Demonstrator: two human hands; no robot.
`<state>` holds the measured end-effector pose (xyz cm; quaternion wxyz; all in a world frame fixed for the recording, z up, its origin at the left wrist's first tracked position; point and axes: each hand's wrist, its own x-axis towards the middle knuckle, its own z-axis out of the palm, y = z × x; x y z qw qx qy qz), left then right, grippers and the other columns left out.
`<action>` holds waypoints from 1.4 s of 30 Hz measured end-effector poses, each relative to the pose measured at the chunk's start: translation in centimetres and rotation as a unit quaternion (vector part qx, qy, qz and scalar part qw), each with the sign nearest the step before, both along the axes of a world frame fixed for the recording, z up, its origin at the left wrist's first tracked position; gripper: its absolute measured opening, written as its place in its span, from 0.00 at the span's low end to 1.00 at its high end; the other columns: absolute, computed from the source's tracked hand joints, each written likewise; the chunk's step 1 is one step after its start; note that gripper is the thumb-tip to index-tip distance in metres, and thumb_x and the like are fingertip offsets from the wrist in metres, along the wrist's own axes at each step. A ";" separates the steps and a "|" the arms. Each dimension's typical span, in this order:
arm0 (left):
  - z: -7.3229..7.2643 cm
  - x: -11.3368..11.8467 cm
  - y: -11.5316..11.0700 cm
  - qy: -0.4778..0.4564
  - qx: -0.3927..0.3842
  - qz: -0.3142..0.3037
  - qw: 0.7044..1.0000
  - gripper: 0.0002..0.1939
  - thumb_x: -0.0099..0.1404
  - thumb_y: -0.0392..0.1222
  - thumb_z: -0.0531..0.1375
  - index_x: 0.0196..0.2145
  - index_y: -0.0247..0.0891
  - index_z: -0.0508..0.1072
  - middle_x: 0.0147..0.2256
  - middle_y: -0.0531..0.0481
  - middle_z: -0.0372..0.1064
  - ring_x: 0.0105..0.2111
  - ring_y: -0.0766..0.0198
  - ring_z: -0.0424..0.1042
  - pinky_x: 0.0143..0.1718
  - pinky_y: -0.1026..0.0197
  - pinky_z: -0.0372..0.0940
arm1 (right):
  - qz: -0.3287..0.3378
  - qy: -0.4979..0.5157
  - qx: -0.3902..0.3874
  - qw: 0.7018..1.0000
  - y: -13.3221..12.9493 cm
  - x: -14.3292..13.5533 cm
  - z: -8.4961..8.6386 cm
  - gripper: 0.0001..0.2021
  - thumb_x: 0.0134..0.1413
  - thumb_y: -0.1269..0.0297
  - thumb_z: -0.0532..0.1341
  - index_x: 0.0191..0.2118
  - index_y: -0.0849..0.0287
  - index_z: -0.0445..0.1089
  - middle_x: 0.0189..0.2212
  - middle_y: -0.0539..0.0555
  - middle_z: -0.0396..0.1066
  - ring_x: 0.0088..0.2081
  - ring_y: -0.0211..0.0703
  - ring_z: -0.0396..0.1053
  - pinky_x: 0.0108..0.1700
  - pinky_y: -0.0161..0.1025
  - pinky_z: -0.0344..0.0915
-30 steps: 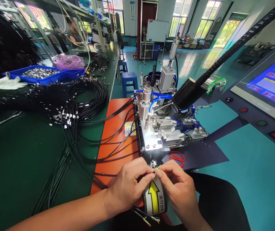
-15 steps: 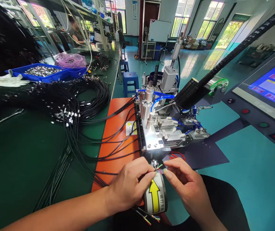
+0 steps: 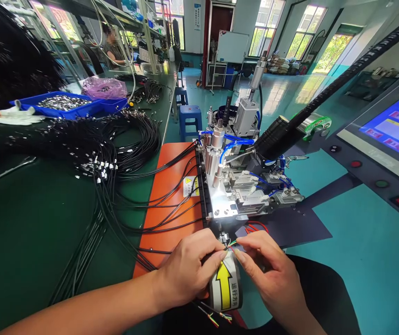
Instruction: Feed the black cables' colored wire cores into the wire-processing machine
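My left hand pinches the end of a black cable between thumb and forefinger, just above a round drum with a yellow arrow. Thin coloured wires, green, red and white, fan out of the cable end towards the right. My right hand has its thumb and forefinger at the tips of these wires, closed on them. Right behind the fingers is the front of a metal machine with blue air tubes. Below the left hand, more stripped wire ends stick out beside the drum.
Black cables with silvery ends cover the green table and cross an orange plate. A blue tray of small metal parts stands at the back left. A control panel is at the right. Another person sits far back.
My right hand has moved slightly left, and its thumb and forefinger have come onto the coloured wires. My left hand has stayed in place with the cable.
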<state>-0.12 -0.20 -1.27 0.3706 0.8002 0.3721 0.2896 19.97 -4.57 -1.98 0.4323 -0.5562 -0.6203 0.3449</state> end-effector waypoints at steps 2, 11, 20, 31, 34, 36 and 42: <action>0.0 0.0 0.0 0.000 0.001 0.001 1.000 0.10 0.70 0.39 0.54 0.34 0.37 0.75 0.30 0.49 0.67 0.32 0.64 0.66 0.32 0.63 0.60 | -0.001 -0.005 0.003 1.000 -0.2 0.0 -0.1 0.05 0.60 0.63 0.63 0.42 0.52 0.74 0.38 0.53 0.71 0.34 0.42 0.71 0.34 0.37 0.68; -0.3 0.0 -0.1 0.000 0.008 0.004 1.000 0.09 0.70 0.38 0.55 0.35 0.37 0.75 0.30 0.50 0.66 0.31 0.64 0.66 0.32 0.63 0.59 | 0.007 -0.025 0.026 0.999 -0.7 0.1 -0.4 0.04 0.61 0.64 0.62 0.39 0.53 0.75 0.33 0.53 0.71 0.34 0.44 0.71 0.34 0.39 0.69; -0.5 0.0 -0.1 0.006 0.007 0.005 1.000 0.09 0.70 0.38 0.55 0.34 0.37 0.74 0.30 0.50 0.66 0.31 0.65 0.65 0.32 0.63 0.58 | -0.003 -0.058 0.091 0.994 -0.8 0.3 -0.5 0.13 0.60 0.69 0.62 0.49 0.51 0.74 0.36 0.53 0.70 0.30 0.40 0.70 0.28 0.35 0.68; -0.2 -0.1 -0.1 0.003 0.006 0.005 1.000 0.09 0.70 0.38 0.55 0.34 0.37 0.75 0.30 0.50 0.66 0.31 0.64 0.66 0.31 0.63 0.59 | -0.006 -0.064 0.077 0.995 -1.0 0.1 -0.9 0.11 0.60 0.68 0.62 0.47 0.52 0.75 0.36 0.54 0.71 0.31 0.41 0.71 0.31 0.36 0.70; -0.1 0.0 -0.1 0.002 0.007 0.004 1.000 0.09 0.69 0.37 0.55 0.34 0.37 0.74 0.30 0.50 0.66 0.31 0.64 0.66 0.31 0.63 0.59 | -0.010 -0.063 0.074 0.995 -1.0 0.1 -1.0 0.11 0.60 0.68 0.62 0.47 0.52 0.75 0.36 0.54 0.71 0.33 0.43 0.72 0.34 0.38 0.71; 0.0 0.0 -0.1 0.002 0.010 0.002 1.000 0.09 0.70 0.37 0.55 0.34 0.36 0.75 0.30 0.49 0.66 0.31 0.64 0.66 0.31 0.63 0.59 | -0.004 -0.058 0.071 0.996 -0.9 0.1 -1.0 0.10 0.61 0.68 0.62 0.47 0.52 0.75 0.36 0.54 0.71 0.34 0.43 0.72 0.35 0.38 0.70; -0.1 -0.1 0.0 -0.007 0.027 -0.027 0.999 0.10 0.70 0.37 0.56 0.36 0.37 0.77 0.30 0.49 0.66 0.31 0.64 0.66 0.31 0.64 0.60 | 0.016 -0.022 0.036 0.999 -0.7 0.3 -0.8 0.06 0.61 0.66 0.62 0.43 0.52 0.72 0.37 0.53 0.69 0.34 0.42 0.70 0.36 0.38 0.68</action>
